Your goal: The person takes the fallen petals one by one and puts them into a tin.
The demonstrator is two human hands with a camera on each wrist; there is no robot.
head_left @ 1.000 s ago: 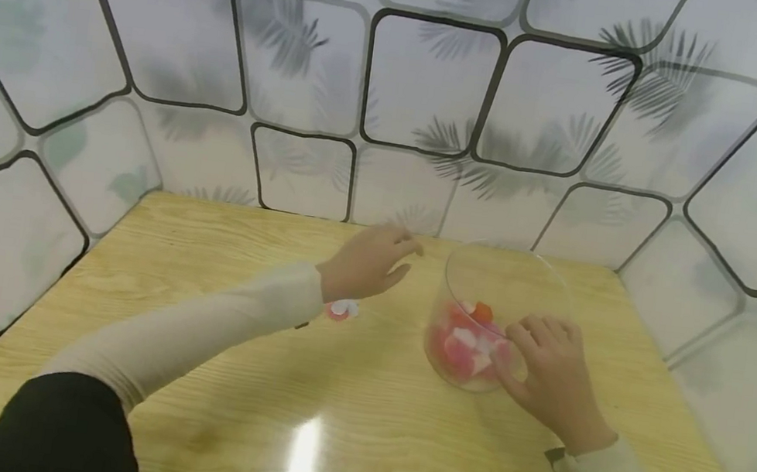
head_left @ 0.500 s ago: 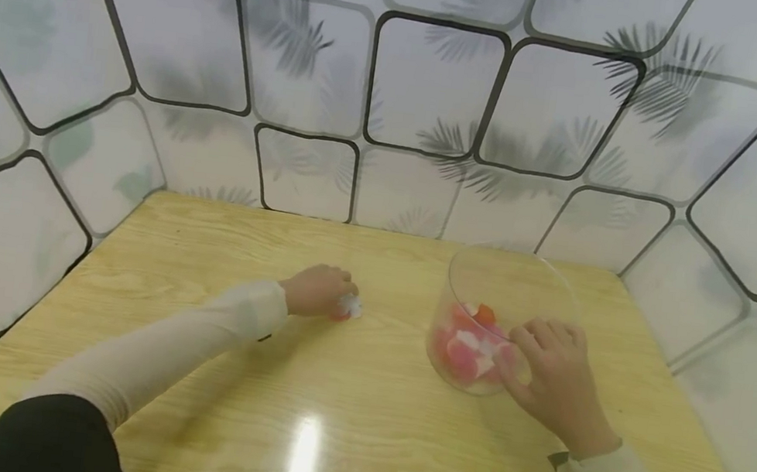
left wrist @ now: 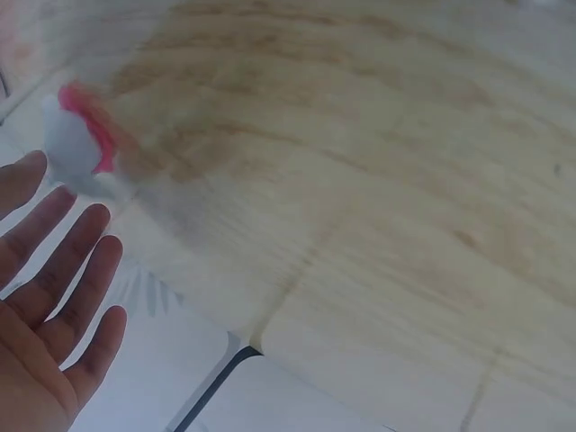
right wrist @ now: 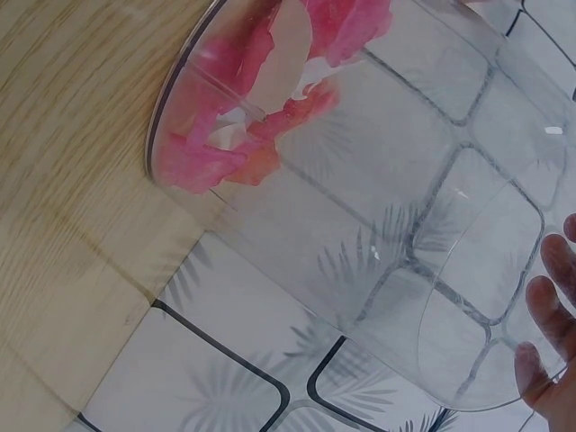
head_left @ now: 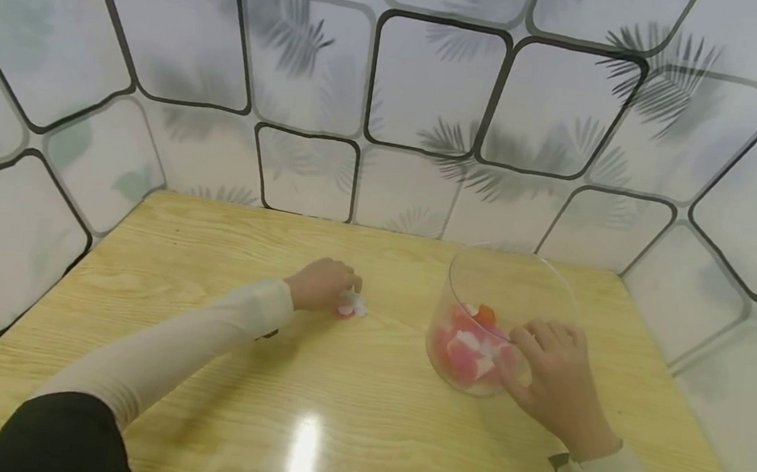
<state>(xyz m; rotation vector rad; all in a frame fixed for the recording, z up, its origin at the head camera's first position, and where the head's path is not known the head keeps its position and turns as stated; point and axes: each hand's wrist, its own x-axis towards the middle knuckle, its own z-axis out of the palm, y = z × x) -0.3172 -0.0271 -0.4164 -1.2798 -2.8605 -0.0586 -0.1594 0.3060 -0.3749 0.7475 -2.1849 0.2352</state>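
Observation:
My left hand (head_left: 325,286) is over the middle of the table, its thumb and index finger pinching white and pink petals (head_left: 351,305). In the left wrist view the petal (left wrist: 76,139) shows beyond the thumb and index tips, while the other fingers spread loosely. To the right, my right hand (head_left: 548,376) grips the rim of a clear cylindrical container (head_left: 509,282). Pink, white and orange petals (head_left: 471,348) lie heaped in its bottom. Through the clear wall, the right wrist view shows the fingers (right wrist: 549,310) at the rim.
The wood-grain table (head_left: 215,381) carries both the container and the petals. Pale patterned panels (head_left: 430,86) enclose its back and sides. A bright light reflection (head_left: 304,453) lies near the front.
My left hand has come back from beside the container, moving left and down to the petals on the table, and its fingers have closed on them. The right hand stays on the rim.

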